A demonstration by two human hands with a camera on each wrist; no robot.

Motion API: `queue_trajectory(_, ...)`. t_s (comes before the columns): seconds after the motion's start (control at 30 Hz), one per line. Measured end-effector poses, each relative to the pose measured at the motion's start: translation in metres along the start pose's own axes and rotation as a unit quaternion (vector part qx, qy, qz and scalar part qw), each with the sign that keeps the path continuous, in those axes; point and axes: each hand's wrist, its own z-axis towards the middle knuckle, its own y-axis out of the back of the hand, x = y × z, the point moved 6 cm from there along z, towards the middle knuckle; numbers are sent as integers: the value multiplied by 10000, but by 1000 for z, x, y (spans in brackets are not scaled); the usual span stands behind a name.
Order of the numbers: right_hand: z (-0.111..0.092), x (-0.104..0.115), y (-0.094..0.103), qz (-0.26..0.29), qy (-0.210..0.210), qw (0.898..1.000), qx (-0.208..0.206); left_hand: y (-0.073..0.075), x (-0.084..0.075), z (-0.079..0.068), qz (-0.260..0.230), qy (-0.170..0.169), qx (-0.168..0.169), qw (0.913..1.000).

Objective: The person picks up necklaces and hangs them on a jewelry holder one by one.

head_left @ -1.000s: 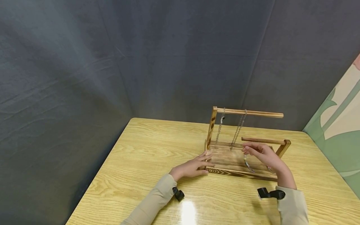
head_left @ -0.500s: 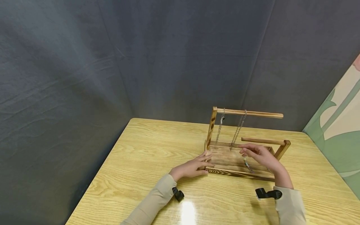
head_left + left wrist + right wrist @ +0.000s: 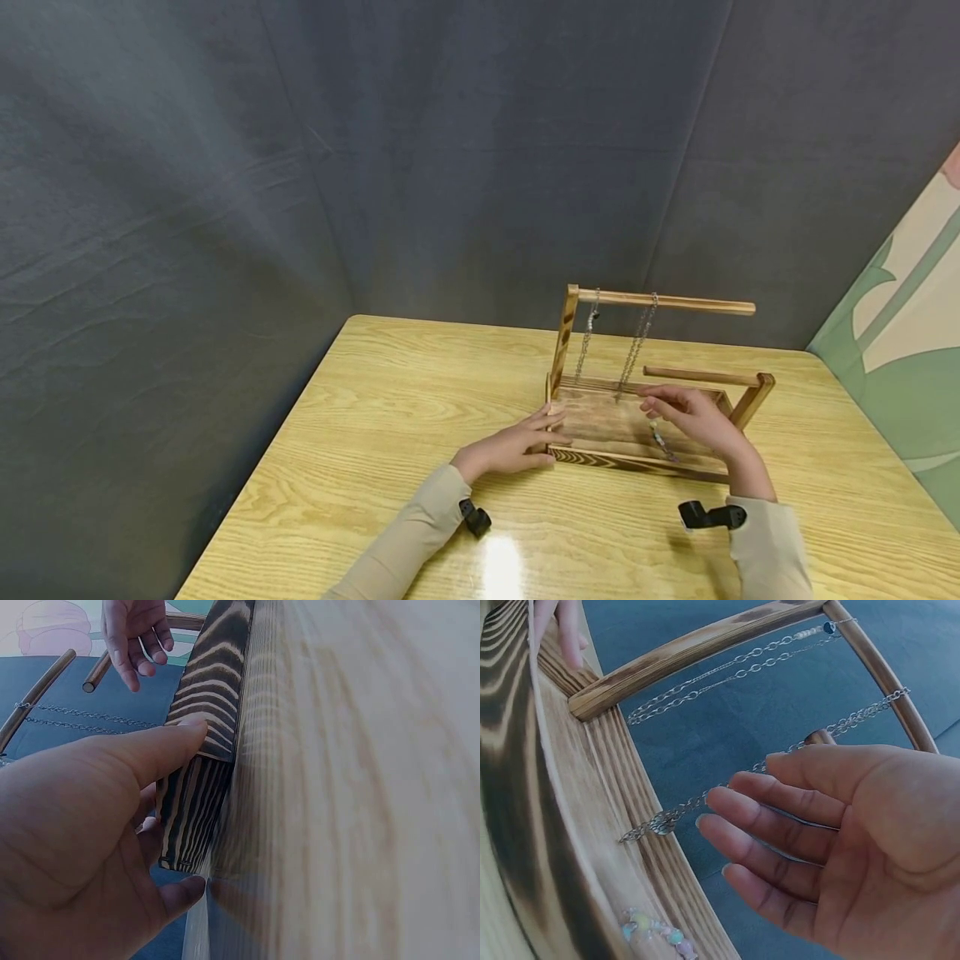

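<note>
A wooden jewelry stand (image 3: 600,417) with a shallow tray sits on the table. My left hand (image 3: 513,446) grips its near left corner; in the left wrist view the thumb (image 3: 169,746) presses on the dark-grained wall. Above the tray hovers my right hand (image 3: 697,421), fingers loosely bent with nothing between them. A beaded bracelet (image 3: 660,930) in pastel colours lies in the tray below that hand, partly cut off in the right wrist view. One silver chain necklace (image 3: 587,333) with pale beads hangs from the upper bar, left of other silver chains (image 3: 637,342).
The stand's tall upper bar (image 3: 705,306) runs to the right with a free end. A lower bar (image 3: 697,375) juts leftward from the right post, close behind my right hand. Dark cloth (image 3: 487,167) hangs behind the table (image 3: 390,400). Patterned cloth (image 3: 900,358) borders the right side.
My right hand has shifted a little to the left and slightly lower over the tray, then nearly stopped. The left hand and the stand stay where they were.
</note>
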Motion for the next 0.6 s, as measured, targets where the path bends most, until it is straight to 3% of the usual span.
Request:
queue_trajectory(0.27, -1, -9, -2, -278, -282, 9992, 42, -1, -1, -1, -14, 20, 16, 10000)
queue_trajectory(0.6, 0, -12, 1, -478, -299, 9983, -133, -1, 2, 0, 5, 62, 5, 10000)
